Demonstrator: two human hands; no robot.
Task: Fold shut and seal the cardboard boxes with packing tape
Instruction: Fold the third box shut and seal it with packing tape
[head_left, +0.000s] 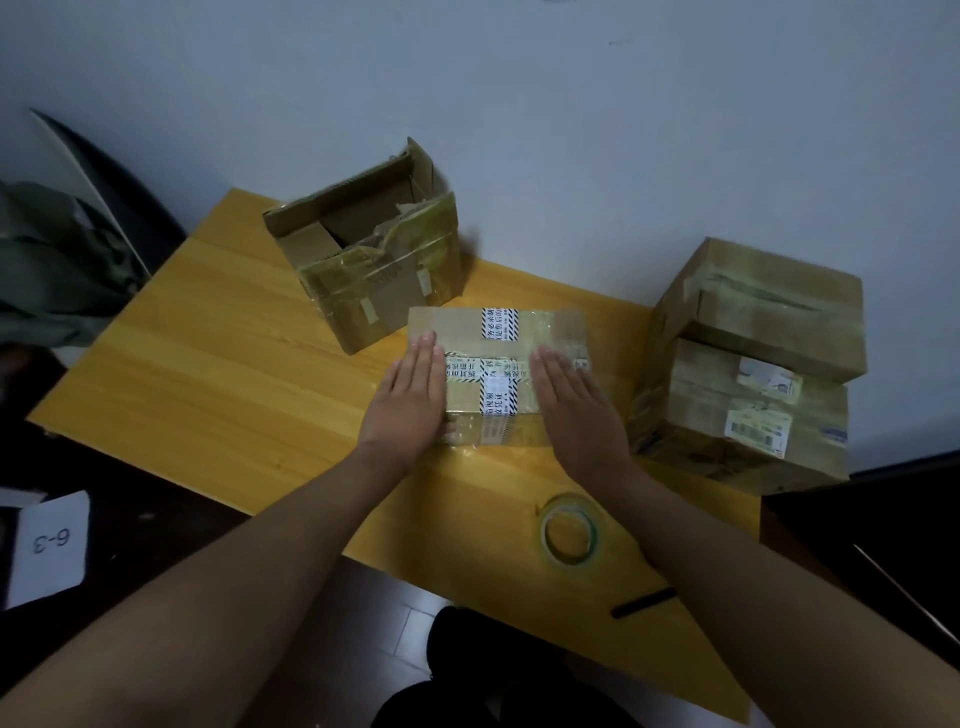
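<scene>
Centre box (498, 374) on the table (208, 374): flaps down, left hand (410, 400) and right hand (571, 410) pressing flat on top, fingers straight, gripping nothing. Two stacked boxes (753, 364) right look sealed. Far-left box (369, 260) open, not yet done. Tape roll (569, 530) near right.

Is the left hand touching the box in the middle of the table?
Touching: in the head view the left hand lies flat on the top of the middle box.
</scene>
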